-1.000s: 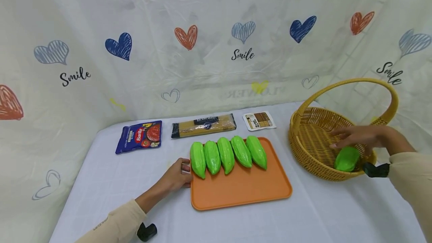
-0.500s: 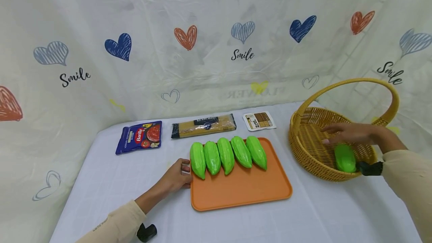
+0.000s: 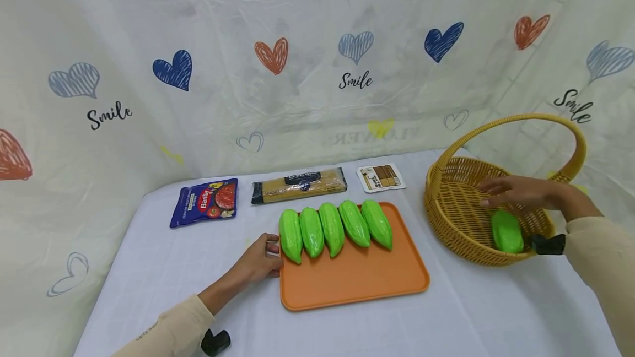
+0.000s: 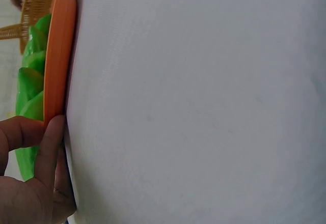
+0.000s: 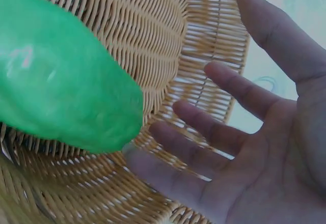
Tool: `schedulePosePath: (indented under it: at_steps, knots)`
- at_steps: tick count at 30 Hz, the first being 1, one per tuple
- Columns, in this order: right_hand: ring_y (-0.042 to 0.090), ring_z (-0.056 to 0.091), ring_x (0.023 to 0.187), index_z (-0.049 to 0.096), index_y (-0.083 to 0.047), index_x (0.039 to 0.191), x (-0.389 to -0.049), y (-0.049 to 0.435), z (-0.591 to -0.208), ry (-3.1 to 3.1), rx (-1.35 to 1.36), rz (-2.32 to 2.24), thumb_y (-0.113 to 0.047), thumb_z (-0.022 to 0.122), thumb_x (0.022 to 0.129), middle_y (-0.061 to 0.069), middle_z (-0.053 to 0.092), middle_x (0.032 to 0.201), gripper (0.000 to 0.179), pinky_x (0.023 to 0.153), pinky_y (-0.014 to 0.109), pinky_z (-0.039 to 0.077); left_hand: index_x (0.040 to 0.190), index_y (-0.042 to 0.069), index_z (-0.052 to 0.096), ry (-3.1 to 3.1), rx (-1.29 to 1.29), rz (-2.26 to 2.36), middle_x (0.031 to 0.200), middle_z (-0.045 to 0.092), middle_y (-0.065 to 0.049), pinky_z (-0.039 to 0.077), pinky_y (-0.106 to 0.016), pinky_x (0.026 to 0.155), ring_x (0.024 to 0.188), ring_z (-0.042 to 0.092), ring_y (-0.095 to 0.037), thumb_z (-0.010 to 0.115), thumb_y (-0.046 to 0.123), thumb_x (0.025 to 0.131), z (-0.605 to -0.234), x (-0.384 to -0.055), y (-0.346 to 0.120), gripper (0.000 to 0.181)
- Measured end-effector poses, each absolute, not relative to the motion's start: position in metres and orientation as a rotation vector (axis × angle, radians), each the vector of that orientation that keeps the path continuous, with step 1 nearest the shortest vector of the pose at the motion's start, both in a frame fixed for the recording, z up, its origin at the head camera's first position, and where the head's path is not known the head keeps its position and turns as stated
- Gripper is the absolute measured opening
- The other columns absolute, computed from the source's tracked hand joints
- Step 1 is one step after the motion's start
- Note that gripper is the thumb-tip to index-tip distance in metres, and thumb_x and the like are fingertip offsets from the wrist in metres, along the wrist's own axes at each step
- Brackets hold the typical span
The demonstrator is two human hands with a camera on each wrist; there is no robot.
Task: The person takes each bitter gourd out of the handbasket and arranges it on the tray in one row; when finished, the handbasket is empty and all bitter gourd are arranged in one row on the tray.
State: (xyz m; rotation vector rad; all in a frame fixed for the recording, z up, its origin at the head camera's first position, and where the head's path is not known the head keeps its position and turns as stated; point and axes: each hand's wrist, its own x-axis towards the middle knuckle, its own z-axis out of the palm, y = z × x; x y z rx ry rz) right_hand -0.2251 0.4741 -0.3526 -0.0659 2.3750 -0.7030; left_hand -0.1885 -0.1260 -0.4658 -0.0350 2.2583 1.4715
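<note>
In the head view, several bright green ridged gourds [image 3: 332,228] lie side by side along the far half of an orange tray [image 3: 354,277]. My left hand [image 3: 258,258] grips the tray's left rim; in the left wrist view its thumb and fingers [image 4: 51,142] pinch the orange edge. Another green gourd [image 3: 507,232] rests inside a wicker basket [image 3: 456,236] at the right. Over that basket hovers my right hand [image 3: 521,193]. The right wrist view shows its fingers spread and nothing in the palm, with one fingertip close to the gourd [image 5: 66,76]; contact is unclear.
Behind the tray lie a blue Barilla sauce pouch [image 3: 205,203], a pack of spaghetti [image 3: 300,185] and a small white-and-brown packet [image 3: 381,177]. The basket's tall handle [image 3: 516,118] arches over it. A patterned curtain [image 3: 307,98] hangs behind the white-covered table [image 3: 238,318].
My right hand has drawn off the gourd in the basket, shifting left, then slightly back right. That gourd has turned to lie more upright in view. My left hand stays on the tray.
</note>
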Motion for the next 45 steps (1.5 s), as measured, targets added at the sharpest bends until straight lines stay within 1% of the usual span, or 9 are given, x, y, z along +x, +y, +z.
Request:
schedulePosePath:
  at_steps: [4,10,16,20,23,29,37,40,45]
  knots:
    - [0.064,0.026,0.136,0.011,0.008,0.155,-0.227,0.480,-0.353,2.277,0.001,-0.733,-0.046,0.053,0.101,0.044,0.002,0.154,0.088,0.093,0.061,0.055,0.142,-0.002,0.042,2.267,-0.031,1.463,0.120,0.054,-0.017,0.064,-0.033,0.074,0.101,0.064,-0.023,0.068,-0.001,0.080,-0.466,-0.188,-0.126,0.067]
    - [0.065,0.021,0.137,0.007,0.009,0.155,-0.229,0.479,-0.356,2.219,0.032,-0.742,-0.045,0.053,0.101,0.045,0.001,0.152,0.089,0.097,0.063,0.052,0.142,-0.001,0.042,2.275,-0.030,1.447,0.121,0.055,-0.017,0.063,-0.033,0.074,0.100,0.064,-0.023,0.068,0.001,0.081,-0.465,-0.188,-0.126,0.066]
    - [0.063,0.025,0.137,0.004,0.010,0.155,-0.232,0.478,-0.362,2.244,-0.025,-0.764,-0.040,0.054,0.102,0.048,0.010,0.152,0.088,0.101,0.063,0.050,0.142,-0.002,0.042,2.276,-0.034,1.442,0.120,0.055,-0.017,0.063,-0.033,0.074,0.100,0.064,-0.022,0.068,0.001,0.081,-0.465,-0.187,-0.125,0.066]
    - [0.057,0.042,0.131,0.013,0.009,0.155,-0.232,0.480,-0.367,2.249,-0.021,-0.778,-0.036,0.061,0.099,0.049,0.020,0.148,0.086,0.098,0.059,0.053,0.142,-0.001,0.042,2.273,-0.040,1.442,0.121,0.055,-0.016,0.063,-0.033,0.074,0.101,0.064,-0.023,0.068,0.001,0.081,-0.466,-0.188,-0.125,0.066]
    - [0.053,0.048,0.127,0.021,0.009,0.152,-0.232,0.481,-0.370,2.227,-0.015,-0.778,-0.035,0.065,0.097,0.048,0.025,0.146,0.083,0.097,0.058,0.055,0.142,-0.001,0.042,2.271,-0.043,1.439,0.121,0.055,-0.016,0.063,-0.033,0.074,0.101,0.064,-0.023,0.069,0.001,0.082,-0.467,-0.188,-0.125,0.066]
    - [0.056,0.042,0.132,0.023,0.008,0.153,-0.234,0.477,-0.375,2.172,0.001,-0.799,-0.032,0.066,0.096,0.048,0.018,0.149,0.082,0.098,0.056,0.055,0.142,-0.001,0.042,2.259,-0.041,1.454,0.120,0.054,-0.016,0.064,-0.033,0.074,0.101,0.064,-0.023,0.069,0.001,0.082,-0.469,-0.189,-0.126,0.065]
    - [0.056,0.038,0.135,0.027,0.002,0.155,-0.238,0.469,-0.379,2.165,-0.038,-0.811,-0.034,0.065,0.097,0.047,0.018,0.150,0.078,0.099,0.057,0.054,0.141,-0.001,0.042,2.266,-0.038,1.457,0.120,0.054,-0.016,0.063,-0.033,0.073,0.100,0.065,-0.022,0.069,0.001,0.082,-0.469,-0.189,-0.125,0.065]
    - [0.050,0.044,0.133,0.028,0.002,0.155,-0.240,0.465,-0.380,2.155,-0.050,-0.826,-0.033,0.065,0.097,0.045,0.020,0.150,0.077,0.099,0.052,0.056,0.142,-0.001,0.042,2.268,-0.039,1.448,0.120,0.055,-0.016,0.063,-0.033,0.073,0.100,0.065,-0.022,0.069,0.001,0.082,-0.469,-0.189,-0.125,0.065]
    - [0.032,0.055,0.123,0.028,0.003,0.154,-0.241,0.459,-0.380,2.147,-0.034,-0.851,-0.029,0.068,0.095,0.041,0.026,0.149,0.078,0.097,0.044,0.057,0.141,-0.001,0.042,2.271,-0.040,1.443,0.120,0.055,-0.016,0.063,-0.033,0.073,0.101,0.065,-0.022,0.069,0.001,0.082,-0.469,-0.189,-0.126,0.065]
